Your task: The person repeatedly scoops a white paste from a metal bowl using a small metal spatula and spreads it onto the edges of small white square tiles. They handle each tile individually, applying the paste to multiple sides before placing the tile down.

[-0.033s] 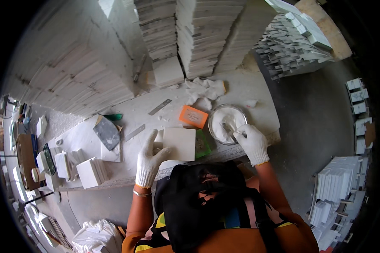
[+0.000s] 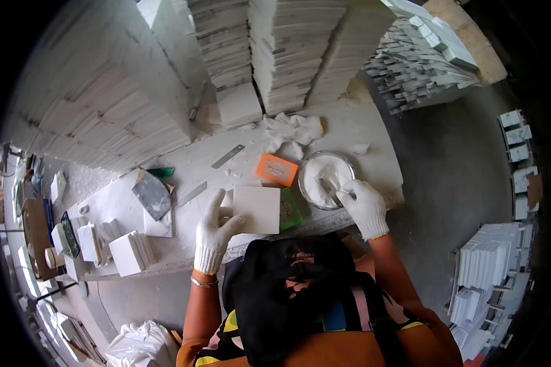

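One white tile (image 2: 258,210) lies just right of the left hand (image 2: 213,237), its edge gripped by those fingers, while the right hand (image 2: 366,209) curls its fingers, grasp unclear, at a round bowl (image 2: 300,185) just leftward.

1. Matt, knitted cloth on left glove (image 2: 212,237) and right glove (image 2: 367,211).
2. Smooth, matt, stone-like face on the tile (image 2: 257,210).
3. Glossy metal on the bowl (image 2: 300,181); matt, soft white mass (image 2: 318,173) inside.
4. Smooth, paper-like finish on the orange box (image 2: 277,169).
5. Dull metal in the far ruler (image 2: 228,156).
6. Rough stone edges on the far stacks (image 2: 299,52).
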Demonstrator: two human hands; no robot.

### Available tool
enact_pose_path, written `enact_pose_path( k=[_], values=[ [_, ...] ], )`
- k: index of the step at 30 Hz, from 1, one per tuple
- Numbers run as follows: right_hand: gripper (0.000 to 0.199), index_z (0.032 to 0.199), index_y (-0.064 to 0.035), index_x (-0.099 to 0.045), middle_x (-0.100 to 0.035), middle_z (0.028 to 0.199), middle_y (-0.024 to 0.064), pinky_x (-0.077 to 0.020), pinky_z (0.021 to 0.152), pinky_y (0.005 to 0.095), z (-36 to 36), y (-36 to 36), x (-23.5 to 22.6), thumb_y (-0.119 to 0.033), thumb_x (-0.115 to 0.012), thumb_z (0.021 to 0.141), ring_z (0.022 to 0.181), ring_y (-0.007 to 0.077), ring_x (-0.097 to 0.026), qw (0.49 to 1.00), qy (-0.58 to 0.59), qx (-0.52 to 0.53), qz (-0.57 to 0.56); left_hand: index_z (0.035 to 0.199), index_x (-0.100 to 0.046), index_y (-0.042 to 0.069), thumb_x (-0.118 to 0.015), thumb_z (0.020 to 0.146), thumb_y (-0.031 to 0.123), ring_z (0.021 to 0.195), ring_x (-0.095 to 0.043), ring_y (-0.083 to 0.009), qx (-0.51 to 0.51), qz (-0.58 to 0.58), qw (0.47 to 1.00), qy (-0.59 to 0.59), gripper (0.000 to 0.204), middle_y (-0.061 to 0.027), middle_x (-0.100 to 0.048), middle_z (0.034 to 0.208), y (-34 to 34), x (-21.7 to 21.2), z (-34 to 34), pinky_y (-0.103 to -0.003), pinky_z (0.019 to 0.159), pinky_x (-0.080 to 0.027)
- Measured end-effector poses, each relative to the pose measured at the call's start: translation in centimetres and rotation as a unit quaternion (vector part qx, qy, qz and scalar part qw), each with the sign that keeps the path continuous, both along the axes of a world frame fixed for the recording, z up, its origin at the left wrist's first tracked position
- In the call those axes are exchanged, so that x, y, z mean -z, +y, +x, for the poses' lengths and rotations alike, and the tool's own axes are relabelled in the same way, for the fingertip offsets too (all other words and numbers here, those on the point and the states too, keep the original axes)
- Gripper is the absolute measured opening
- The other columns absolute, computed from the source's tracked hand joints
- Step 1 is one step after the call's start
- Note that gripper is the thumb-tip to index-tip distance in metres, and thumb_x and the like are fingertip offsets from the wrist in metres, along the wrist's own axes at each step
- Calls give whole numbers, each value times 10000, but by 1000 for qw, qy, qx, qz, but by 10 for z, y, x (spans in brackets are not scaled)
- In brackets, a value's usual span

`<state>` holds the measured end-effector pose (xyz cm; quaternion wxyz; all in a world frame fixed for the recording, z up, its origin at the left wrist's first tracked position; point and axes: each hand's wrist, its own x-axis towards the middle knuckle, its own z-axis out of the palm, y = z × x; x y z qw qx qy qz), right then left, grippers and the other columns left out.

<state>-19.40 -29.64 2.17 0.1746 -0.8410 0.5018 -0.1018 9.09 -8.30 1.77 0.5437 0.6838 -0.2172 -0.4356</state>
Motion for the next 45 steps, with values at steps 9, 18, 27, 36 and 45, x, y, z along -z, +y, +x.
enact_pose_path(
  k=[9,18,27,36,45],
  values=[
    [291,935,-139,-751,-700,918,105,-532,743,441,18,15,-4,-402,-766,810,842,314,-688,994,107,-1,28,1525,-389,-57,-743,868,20,856,-672,-153,-4,5,1000,11,750,-134,-686,1001,0,1,1,-282,765,-571],
    [266,828,-123,-728,-705,950,105,-533,754,463,18,7,4,-369,-801,760,858,335,-689,994,52,26,93,1534,-376,-52,-724,878,7,874,-681,-173,3,0,1000,5,745,-145,-690,1007,0,-1,0,-301,773,-581],
    [202,803,-107,-697,-696,883,92,-535,748,427,11,2,2,-276,-804,770,825,309,-685,995,-33,22,86,1536,-378,-48,-714,881,-2,860,-679,-174,0,-2,1000,5,738,-137,-688,993,0,0,-1,-302,757,-580],
    [159,1023,-69,-714,-748,893,115,-547,699,344,-15,-8,18,-139,-717,880,755,224,-713,963,-203,71,159,1525,-390,-54,-748,874,16,866,-682,-158,-1,-1,1000,18,745,-140,-694,1002,-1,0,0,-289,768,-577],
    [219,1118,-15,-742,-740,906,60,-519,600,260,-4,-5,2,-85,-688,918,699,79,-631,937,-206,122,253,1546,-372,-36,-717,884,5,851,-667,-165,-2,2,1000,18,747,-125,-686,992,-1,-2,-1,-295,758,-571]
  ],
)
